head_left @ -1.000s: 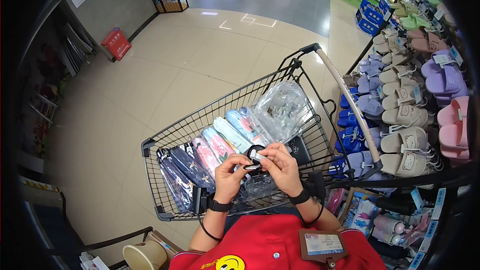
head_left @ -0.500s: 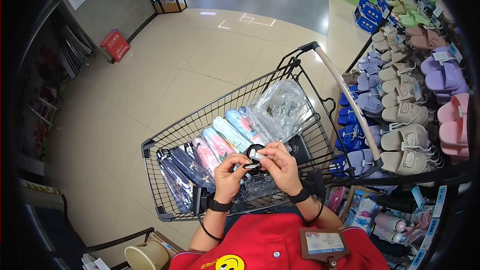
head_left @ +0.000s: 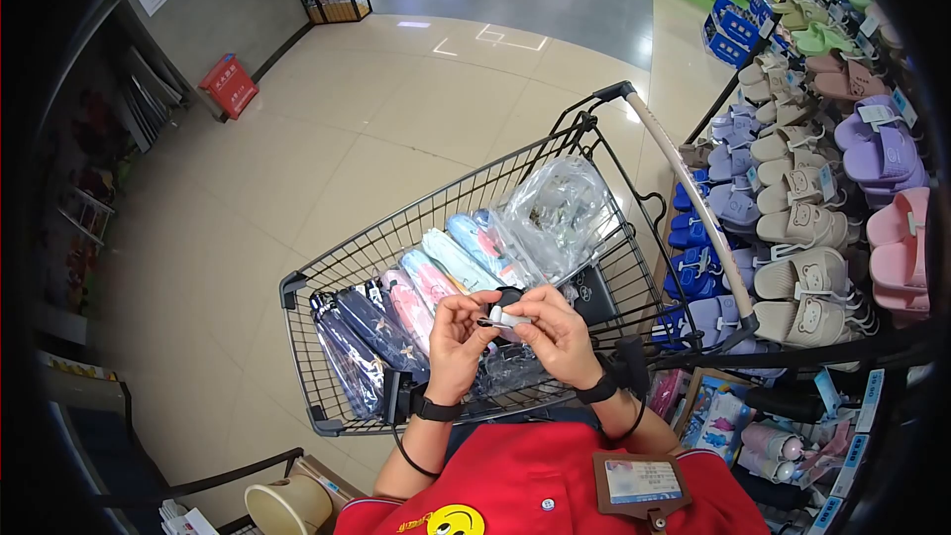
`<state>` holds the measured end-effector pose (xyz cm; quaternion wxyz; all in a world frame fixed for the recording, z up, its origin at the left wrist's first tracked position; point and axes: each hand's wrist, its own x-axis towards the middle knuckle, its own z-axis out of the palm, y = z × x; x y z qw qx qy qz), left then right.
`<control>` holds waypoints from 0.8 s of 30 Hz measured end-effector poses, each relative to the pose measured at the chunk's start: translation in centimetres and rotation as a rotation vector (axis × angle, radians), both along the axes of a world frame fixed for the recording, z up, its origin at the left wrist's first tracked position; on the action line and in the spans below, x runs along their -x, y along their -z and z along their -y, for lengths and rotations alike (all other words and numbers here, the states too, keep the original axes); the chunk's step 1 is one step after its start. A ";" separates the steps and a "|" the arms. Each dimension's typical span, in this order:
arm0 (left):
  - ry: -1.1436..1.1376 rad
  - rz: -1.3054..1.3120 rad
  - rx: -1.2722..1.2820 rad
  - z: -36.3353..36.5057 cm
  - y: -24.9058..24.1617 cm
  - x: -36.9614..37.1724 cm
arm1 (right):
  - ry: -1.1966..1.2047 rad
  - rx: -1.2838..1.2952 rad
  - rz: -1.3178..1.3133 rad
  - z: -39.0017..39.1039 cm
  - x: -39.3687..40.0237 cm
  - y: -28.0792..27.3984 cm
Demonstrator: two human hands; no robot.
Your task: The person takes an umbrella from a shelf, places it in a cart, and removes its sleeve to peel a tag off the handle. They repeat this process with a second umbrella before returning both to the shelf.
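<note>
My left hand [head_left: 457,345] and my right hand [head_left: 561,340] meet over the shopping cart, both closed in a pinch. Between their fingertips is a small white piece [head_left: 511,318] with a black round part [head_left: 507,297] behind it; its exact kind is too small to make out. Just beneath, in the cart, lies a row of what look like folded umbrellas in clear sleeves: pastel ones [head_left: 428,275] in the middle and dark navy ones [head_left: 371,329] at the left. A bundled clear plastic bag [head_left: 563,210] sits at the cart's right end.
The black wire shopping cart [head_left: 391,221] has a beige handle [head_left: 684,178] on its right. Beyond it hang slippers [head_left: 807,208] on a rack. Packaged goods [head_left: 718,421] with price tags fill a shelf at lower right. A red box [head_left: 229,87] stands by the wall.
Both hands have shifted slightly and turned the small piece, so more of its white side shows. The cart and its contents look unmoved.
</note>
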<state>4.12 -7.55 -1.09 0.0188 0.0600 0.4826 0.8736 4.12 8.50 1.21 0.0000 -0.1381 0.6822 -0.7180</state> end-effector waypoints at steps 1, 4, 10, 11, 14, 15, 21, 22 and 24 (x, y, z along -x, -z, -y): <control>0.000 0.000 0.000 0.1 -0.3 -0.1 | -0.001 -0.063 -0.048 -0.1 0.0 -0.2; 0.063 0.047 0.089 0.4 -0.6 -0.2 | -0.025 -0.195 -0.169 -0.5 0.1 -0.6; 0.020 0.053 0.077 -0.6 -1.4 -0.2 | 0.047 -0.345 -0.274 -0.5 0.1 -3.0; 0.021 0.050 0.076 -0.7 -1.5 -0.1 | 0.166 -0.408 -0.365 -0.2 0.0 -3.3; -0.109 -0.141 0.383 -1.0 -2.1 0.1 | 0.257 -0.380 -0.416 -0.3 -0.1 -3.3; -0.110 -0.142 0.381 -1.0 -2.2 0.0 | 0.309 -0.304 -0.410 -0.4 -0.1 -3.1; -0.071 -0.244 0.593 -1.2 -2.8 -0.5 | -0.034 -0.198 -0.073 -2.8 1.1 -3.6; -0.072 -0.246 0.592 -1.2 -2.7 -0.4 | -0.106 -0.160 0.004 -2.9 1.0 -4.0; -0.065 -0.240 0.634 -0.9 -2.3 -0.3 | -0.190 -0.221 -0.005 -2.9 1.0 -5.3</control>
